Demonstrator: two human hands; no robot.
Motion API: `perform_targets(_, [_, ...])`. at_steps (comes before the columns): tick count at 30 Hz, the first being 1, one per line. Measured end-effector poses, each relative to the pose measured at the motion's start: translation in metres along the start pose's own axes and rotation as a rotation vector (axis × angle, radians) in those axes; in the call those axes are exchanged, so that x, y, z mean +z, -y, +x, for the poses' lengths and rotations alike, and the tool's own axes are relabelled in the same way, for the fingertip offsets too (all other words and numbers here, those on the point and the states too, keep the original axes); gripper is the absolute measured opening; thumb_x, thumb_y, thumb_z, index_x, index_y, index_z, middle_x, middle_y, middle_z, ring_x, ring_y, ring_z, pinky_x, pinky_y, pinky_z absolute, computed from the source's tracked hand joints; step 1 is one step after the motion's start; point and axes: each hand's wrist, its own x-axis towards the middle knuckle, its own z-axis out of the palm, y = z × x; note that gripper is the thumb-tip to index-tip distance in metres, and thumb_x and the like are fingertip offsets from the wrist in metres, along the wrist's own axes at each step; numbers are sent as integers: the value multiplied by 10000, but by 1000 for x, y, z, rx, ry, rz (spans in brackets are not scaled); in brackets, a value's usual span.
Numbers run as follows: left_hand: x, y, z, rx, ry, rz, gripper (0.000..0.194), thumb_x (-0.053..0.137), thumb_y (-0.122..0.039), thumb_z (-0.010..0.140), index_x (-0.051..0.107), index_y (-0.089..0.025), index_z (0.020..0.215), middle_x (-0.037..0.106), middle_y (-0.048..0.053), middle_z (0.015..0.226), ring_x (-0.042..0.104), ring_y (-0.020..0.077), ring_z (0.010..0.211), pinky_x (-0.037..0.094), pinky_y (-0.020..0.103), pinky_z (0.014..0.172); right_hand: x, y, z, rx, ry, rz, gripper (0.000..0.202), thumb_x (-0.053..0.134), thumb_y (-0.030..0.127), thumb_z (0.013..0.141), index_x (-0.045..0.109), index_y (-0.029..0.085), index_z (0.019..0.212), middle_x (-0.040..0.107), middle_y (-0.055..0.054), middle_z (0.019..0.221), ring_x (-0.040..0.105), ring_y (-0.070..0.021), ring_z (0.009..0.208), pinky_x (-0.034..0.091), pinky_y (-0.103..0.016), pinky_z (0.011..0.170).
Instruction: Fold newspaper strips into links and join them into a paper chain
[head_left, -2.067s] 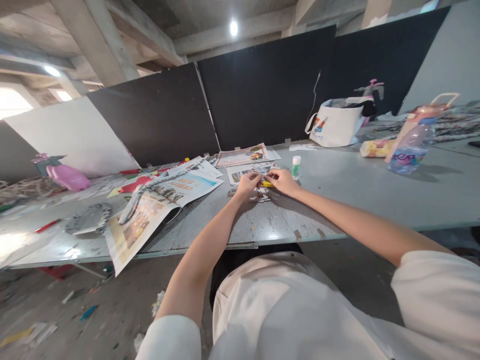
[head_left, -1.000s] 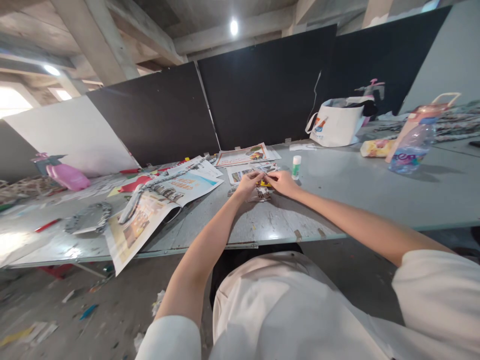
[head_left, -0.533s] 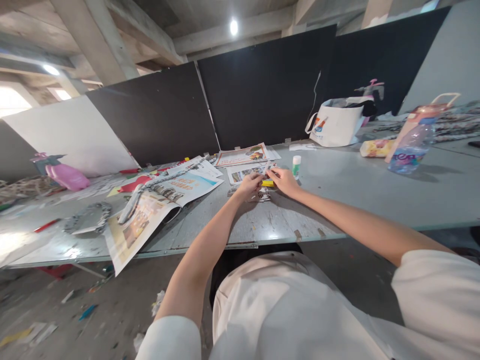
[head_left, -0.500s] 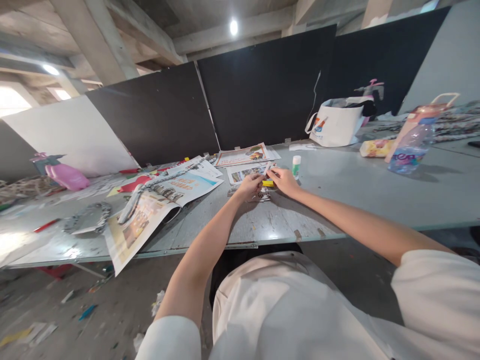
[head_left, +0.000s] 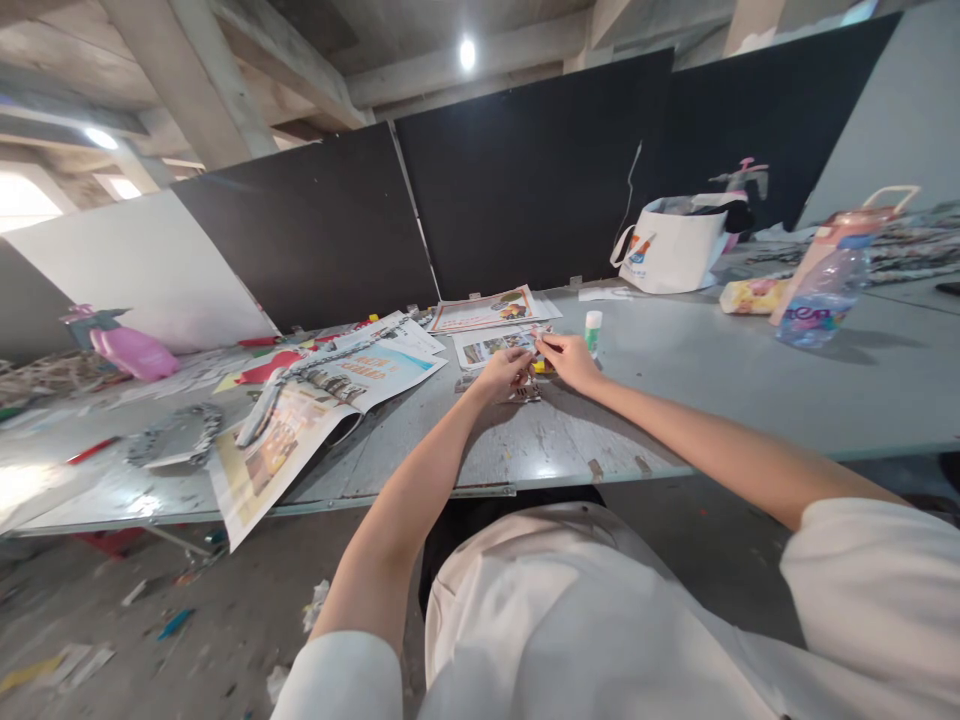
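My left hand point(head_left: 508, 372) and my right hand point(head_left: 568, 361) meet above the grey table, fingertips nearly touching. Both have their fingers pinched round something small and pale, perhaps a bit of paper, mostly hidden by the fingers. A yellow object point(head_left: 540, 367) shows between and below them. Under the hands lie scraps of printed paper point(head_left: 525, 392), and just behind is a printed sheet point(head_left: 480, 347). A glue stick point(head_left: 593, 330) with a pale green cap stands upright right behind my right hand.
Left of my hands lie an open magazine point(head_left: 375, 375), a braided paper strip point(head_left: 264, 408), a braided ring point(head_left: 206, 440) and a pink spray bottle point(head_left: 135, 350). To the right stand a white bag point(head_left: 675, 248) and a water bottle point(head_left: 825, 295). Black panels point(head_left: 525, 180) rise behind.
The pale piece that stuck up between my fingertips now shows less. My left hand has shifted very slightly right, and less of the yellow object is visible.
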Motion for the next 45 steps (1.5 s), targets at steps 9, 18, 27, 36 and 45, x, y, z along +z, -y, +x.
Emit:
perform_targets(9, [2,2,2,-29,-11,-73,483,839,-629,933,686,-177,858,694,42,726,502,94,532,359,265,535,-2,0,-1,-70,72,-26,453,568,323,1029,871,206,1345,869,-115,1146,732,-261,848,577,-406,869])
perform_targets(18, [0,-1,0,-7,-49,-70,471,819,-629,947,676,-195,829,604,8,615,485,108,520,363,265,525,-5,2,0,-139,157,-110,514,516,230,1016,829,248,1424,788,-92,1091,717,-272,1000,565,-415,1006])
perform_targets(27, [2,-3,0,-35,-60,-141,425,816,-572,971,678,-183,867,598,4,659,497,115,531,345,283,544,-4,-2,1,-154,148,-85,487,524,385,1093,805,242,1464,790,-120,1126,719,-315,1109,559,-470,1073])
perform_targets(36, [1,-5,-1,-60,-58,-229,411,827,-541,984,671,-173,888,608,0,658,473,88,517,296,244,518,-6,-1,0,-203,178,-113,497,523,411,1112,774,272,1518,725,-111,1083,704,-308,1033,569,-506,1056])
perform_targets(45, [2,-10,-4,-7,-98,-27,467,829,-570,971,657,-173,795,625,5,636,507,95,537,380,255,560,-1,-2,2,-171,153,-60,507,505,480,1118,757,245,1490,771,-132,1231,712,-334,1170,533,-512,1119])
